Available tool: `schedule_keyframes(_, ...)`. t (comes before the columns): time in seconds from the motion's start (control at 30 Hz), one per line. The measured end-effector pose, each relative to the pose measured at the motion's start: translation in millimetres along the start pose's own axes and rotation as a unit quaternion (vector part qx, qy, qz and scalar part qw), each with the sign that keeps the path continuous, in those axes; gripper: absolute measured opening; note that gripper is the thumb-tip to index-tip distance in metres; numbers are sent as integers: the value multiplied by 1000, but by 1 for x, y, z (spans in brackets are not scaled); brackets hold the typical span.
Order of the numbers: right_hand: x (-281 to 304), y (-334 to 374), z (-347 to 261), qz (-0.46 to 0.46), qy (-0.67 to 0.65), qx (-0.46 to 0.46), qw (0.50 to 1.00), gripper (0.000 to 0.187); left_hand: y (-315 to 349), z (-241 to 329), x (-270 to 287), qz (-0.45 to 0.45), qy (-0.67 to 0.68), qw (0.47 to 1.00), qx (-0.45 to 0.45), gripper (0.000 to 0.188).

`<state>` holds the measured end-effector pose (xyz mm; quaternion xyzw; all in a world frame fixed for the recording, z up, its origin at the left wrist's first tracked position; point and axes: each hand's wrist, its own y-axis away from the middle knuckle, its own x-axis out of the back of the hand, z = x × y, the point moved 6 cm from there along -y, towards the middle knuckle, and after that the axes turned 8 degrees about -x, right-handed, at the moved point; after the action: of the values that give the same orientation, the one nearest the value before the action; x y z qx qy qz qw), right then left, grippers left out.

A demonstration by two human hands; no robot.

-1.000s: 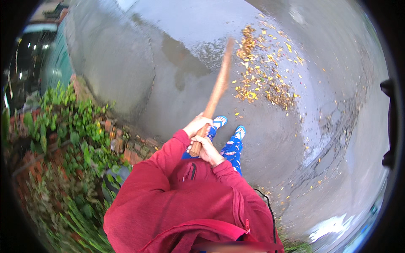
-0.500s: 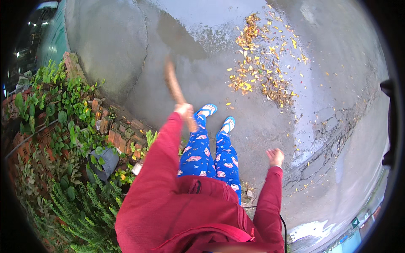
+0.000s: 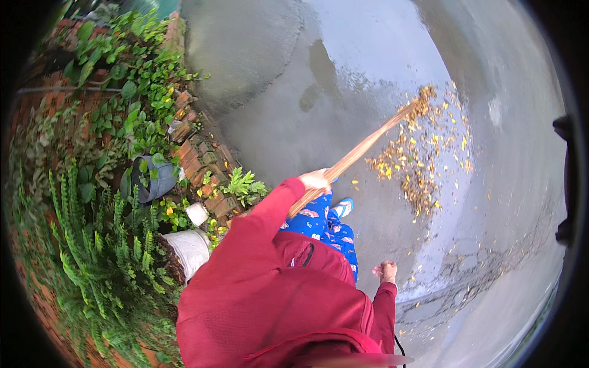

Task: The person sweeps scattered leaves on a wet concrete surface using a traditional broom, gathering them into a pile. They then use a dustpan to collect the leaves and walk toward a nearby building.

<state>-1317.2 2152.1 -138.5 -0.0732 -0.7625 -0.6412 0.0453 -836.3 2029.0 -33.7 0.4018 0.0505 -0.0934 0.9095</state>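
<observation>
My left hand is closed round a long brown broom, gripping it partway along its length. The broom slants away to the right, and its far end reaches the upper edge of a patch of yellow and brown fallen leaves. Its near end passes in front of my blue patterned trousers. Lower right, my right hand hangs beside my body with nothing visible in it, its fingers loosely bent and partly apart.
Wet grey concrete with a cracked strip lies around my sandalled feet. To the left run a low broken brick border, leafy plants and ferns. A grey bucket and a white pot stand among them.
My left hand has swung the broom rightward, and its far end now meets the leaves. My view and body have turned, bringing more of the plants and the white pot into sight.
</observation>
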Motion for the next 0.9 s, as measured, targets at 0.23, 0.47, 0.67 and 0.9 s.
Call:
schedule_keyframes(0.23,-35,28,-149,-33,-59,152,986,18,154,-107,119,282,314,900,107,70)
schedule_keyframes(0.47,-57,44,-168,6,-68,167,984,9,194,-160,264,410,466,784,-18,13)
schedule_keyframes(0.67,-143,81,-147,53,231,2,972,12,109,-171,437,445,359,812,-117,11)
schedule_keyframes(0.9,-268,141,-242,72,137,76,985,19,-61,-79,417,521,84,819,225,88)
